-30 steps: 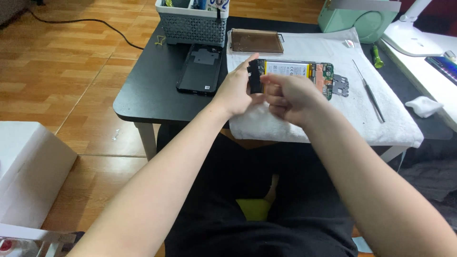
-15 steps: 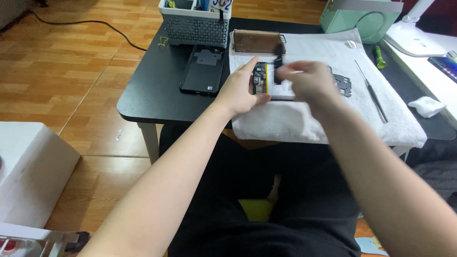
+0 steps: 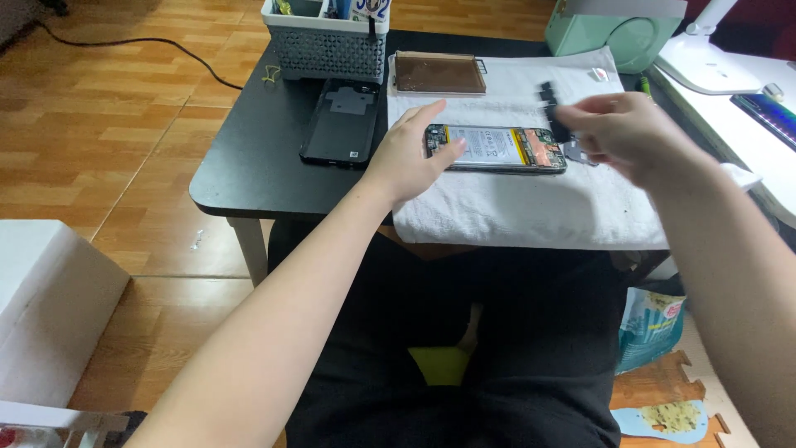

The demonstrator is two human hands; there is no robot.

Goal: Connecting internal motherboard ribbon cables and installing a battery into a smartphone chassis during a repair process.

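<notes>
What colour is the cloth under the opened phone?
White; the cloth shows best in the head view, spread beneath the opened phone.

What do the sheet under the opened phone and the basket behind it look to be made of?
The sheet looks like soft white cloth or towelling: matte, slightly napped, draping limply over the table edge. The basket appears to be grey moulded plastic, its walls pierced in a regular mesh, though painted metal cannot be ruled out.

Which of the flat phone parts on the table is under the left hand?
The opened phone with its battery exposed, on the white towel; the black back cover lies apart, untouched.
</notes>
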